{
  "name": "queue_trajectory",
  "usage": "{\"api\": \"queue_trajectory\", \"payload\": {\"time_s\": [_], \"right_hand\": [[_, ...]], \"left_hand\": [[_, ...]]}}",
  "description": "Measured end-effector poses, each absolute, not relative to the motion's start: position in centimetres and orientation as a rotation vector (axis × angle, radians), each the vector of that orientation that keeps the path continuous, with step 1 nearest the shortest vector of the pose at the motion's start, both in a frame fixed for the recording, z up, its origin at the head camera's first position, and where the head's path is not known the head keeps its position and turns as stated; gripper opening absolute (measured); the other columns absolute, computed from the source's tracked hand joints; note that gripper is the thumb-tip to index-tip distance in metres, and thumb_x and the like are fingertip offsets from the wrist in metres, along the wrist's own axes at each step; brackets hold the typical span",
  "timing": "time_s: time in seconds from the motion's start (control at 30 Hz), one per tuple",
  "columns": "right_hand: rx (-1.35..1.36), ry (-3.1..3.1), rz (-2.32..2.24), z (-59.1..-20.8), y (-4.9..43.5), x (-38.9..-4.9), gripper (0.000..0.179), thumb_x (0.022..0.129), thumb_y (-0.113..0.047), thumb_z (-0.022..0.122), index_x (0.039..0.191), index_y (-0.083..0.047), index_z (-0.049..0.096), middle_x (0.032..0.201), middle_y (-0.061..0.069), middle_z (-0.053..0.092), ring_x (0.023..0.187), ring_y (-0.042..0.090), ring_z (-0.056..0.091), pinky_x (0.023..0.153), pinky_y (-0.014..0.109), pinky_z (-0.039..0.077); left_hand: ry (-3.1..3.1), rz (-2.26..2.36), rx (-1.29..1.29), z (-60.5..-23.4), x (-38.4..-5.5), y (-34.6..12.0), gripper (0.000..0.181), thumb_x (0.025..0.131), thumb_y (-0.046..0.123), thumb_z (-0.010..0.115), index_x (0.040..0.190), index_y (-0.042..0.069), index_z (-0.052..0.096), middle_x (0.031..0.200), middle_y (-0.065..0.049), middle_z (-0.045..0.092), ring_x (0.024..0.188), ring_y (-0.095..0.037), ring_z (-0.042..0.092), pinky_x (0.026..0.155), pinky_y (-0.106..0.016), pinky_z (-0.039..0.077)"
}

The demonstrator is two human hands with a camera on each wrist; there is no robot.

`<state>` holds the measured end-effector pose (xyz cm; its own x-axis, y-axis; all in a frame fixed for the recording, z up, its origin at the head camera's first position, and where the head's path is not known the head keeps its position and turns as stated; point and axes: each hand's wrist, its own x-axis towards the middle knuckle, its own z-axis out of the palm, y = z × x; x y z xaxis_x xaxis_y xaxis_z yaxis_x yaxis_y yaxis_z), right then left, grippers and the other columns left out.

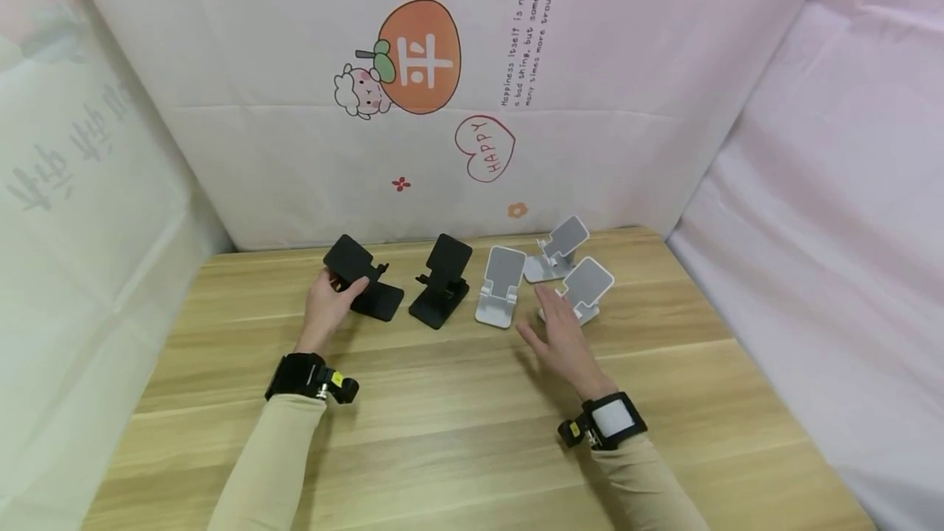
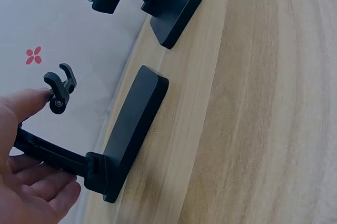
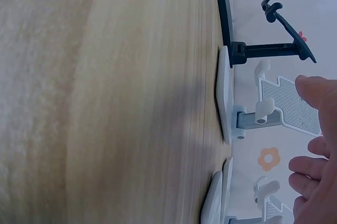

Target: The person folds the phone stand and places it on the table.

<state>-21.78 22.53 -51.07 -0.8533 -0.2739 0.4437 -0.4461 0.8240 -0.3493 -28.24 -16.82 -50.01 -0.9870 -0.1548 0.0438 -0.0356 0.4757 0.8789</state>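
Note:
At the left end of a row, my left hand (image 1: 324,311) grips a black phone stand (image 1: 380,301). Its thumb lies by the cradle, and the fingers curl behind the stem (image 2: 55,153) in the left wrist view. The stand's base (image 2: 136,129) is on the table. My right hand (image 1: 566,347), fingers extended and holding nothing, is beside the front right white phone stand (image 1: 588,281) and covers part of it; whether they touch, I cannot tell. To its left stands another white phone stand (image 1: 506,267), and behind is a third white phone stand (image 1: 569,236).
A second black phone stand (image 1: 450,259) stands between the gripped one and the white ones. The wooden table (image 1: 442,441) ends at a printed cloth (image 1: 295,170) hanging behind. More cloth (image 1: 804,211) hangs along both sides.

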Motion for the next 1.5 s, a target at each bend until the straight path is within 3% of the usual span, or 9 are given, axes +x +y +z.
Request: {"api": "queue_trajectory", "payload": {"time_s": [0.27,0.63,0.8,1.13,1.5], "right_hand": [[0.545,-2.643,0.651,-51.1,22.4,-21.7,0.075,0.089,-0.031,0.062,0.142,0.010,0.029,0.147,0.028,0.031,0.133,0.041,0.028,0.112,0.057,0.019],[0.535,-2.624,0.697,-51.2,22.2,-21.6,0.072,0.089,-0.026,0.063,0.142,0.010,0.031,0.147,0.027,0.032,0.133,0.041,0.028,0.110,0.057,0.023],[0.563,-2.571,0.697,-51.2,21.9,-21.8,0.070,0.088,-0.023,0.064,0.141,0.009,0.032,0.145,0.027,0.035,0.133,0.039,0.029,0.109,0.058,0.025],[0.614,-2.581,0.745,-51.5,21.0,-21.8,0.067,0.091,-0.030,0.060,0.141,0.006,0.035,0.145,0.025,0.037,0.132,0.038,0.033,0.109,0.057,0.027],[0.667,-2.610,0.804,-51.7,19.4,-21.7,0.065,0.093,-0.032,0.057,0.143,0.003,0.034,0.145,0.024,0.037,0.132,0.035,0.033,0.110,0.052,0.028]], "left_hand": [[-2.524,-1.530,0.244,-49.7,-27.5,-16.6,0.069,0.085,0.039,0.066,0.135,-0.003,0.043,0.133,-0.023,0.050,0.120,-0.034,0.048,0.102,-0.044,0.042],[-2.424,-1.551,0.277,-48.3,-26.8,-16.2,0.078,0.082,0.051,0.065,0.140,0.005,0.041,0.135,-0.018,0.051,0.123,-0.030,0.047,0.102,-0.042,0.042],[-2.374,-1.493,0.201,-47.2,-26.3,-16.0,0.080,0.080,0.053,0.065,0.142,0.009,0.041,0.135,-0.017,0.051,0.123,-0.030,0.048,0.101,-0.045,0.042],[-2.210,-1.440,0.010,-44.0,-25.2,-15.0,0.070,0.079,0.044,0.071,0.130,0.001,0.051,0.125,-0.019,0.059,0.116,-0.028,0.054,0.100,-0.045,0.043],[-2.225,-1.458,-0.120,-40.8,-23.6,-13.9,0.072,0.076,0.052,0.070,0.128,0.005,0.055,0.124,-0.013,0.061,0.118,-0.022,0.052,0.103,-0.043,0.041]]}}
